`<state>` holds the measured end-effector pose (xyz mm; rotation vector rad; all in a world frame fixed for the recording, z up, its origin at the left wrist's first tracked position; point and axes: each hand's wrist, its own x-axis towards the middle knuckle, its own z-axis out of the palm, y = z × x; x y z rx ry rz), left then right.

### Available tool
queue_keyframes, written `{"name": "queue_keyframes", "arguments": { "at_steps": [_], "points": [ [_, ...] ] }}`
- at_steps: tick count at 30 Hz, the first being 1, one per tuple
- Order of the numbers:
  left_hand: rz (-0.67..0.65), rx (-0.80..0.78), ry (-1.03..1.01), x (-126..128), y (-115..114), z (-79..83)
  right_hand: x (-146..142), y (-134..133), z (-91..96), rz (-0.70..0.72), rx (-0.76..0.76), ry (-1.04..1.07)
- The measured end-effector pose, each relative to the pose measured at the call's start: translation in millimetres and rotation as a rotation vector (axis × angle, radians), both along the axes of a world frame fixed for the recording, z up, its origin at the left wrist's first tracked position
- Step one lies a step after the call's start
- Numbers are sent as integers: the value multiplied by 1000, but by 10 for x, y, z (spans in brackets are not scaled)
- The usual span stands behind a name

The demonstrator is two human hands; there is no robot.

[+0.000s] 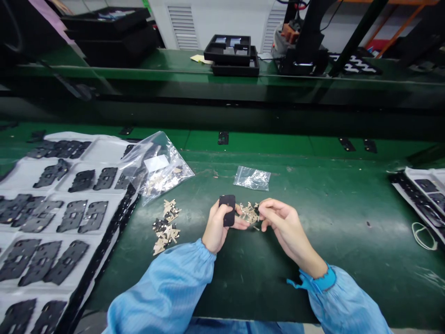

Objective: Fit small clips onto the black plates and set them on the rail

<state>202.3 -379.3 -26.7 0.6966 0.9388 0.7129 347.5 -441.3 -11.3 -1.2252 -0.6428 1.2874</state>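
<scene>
My left hand is closed round a flat black plastic part, the thumb lying across its face. My right hand pinches thumb and forefinger together beside a small heap of metal pieces. What sits between those fingertips is too small to make out. The heap lies on the green table between my two hands. Left of my left hand, a larger pile of small gold and black metal pieces is spread on the table. Beyond the hands lies a small clear zip bag.
A clear bag of metal pieces leans over the edge of a white tray holding rows of black parts. Another tray stands at the right edge, near a pale loop of cord. Black boxes sit on the raised shelf.
</scene>
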Motion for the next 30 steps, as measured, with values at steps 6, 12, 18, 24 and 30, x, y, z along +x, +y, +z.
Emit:
{"name": "queue_keyframes", "arguments": {
  "at_steps": [6, 12, 18, 24, 30],
  "points": [
    [111, 264, 192, -18, 120, -43, -44, -28, 50, 83, -69, 112],
    [65, 309, 214, -54, 134, -75, -14, -31, 60, 144, -67, 12],
    [35, 353, 293, -42, 117, -64, 4, -28, 75, 132, -76, -50],
    [30, 360, 286, -39, 113, -62, 5, -26, 31, 124, -69, -40],
    [30, 385, 293, -43, 115, -69, 10, -19, -2, 111, -67, -36]
  ]
}}
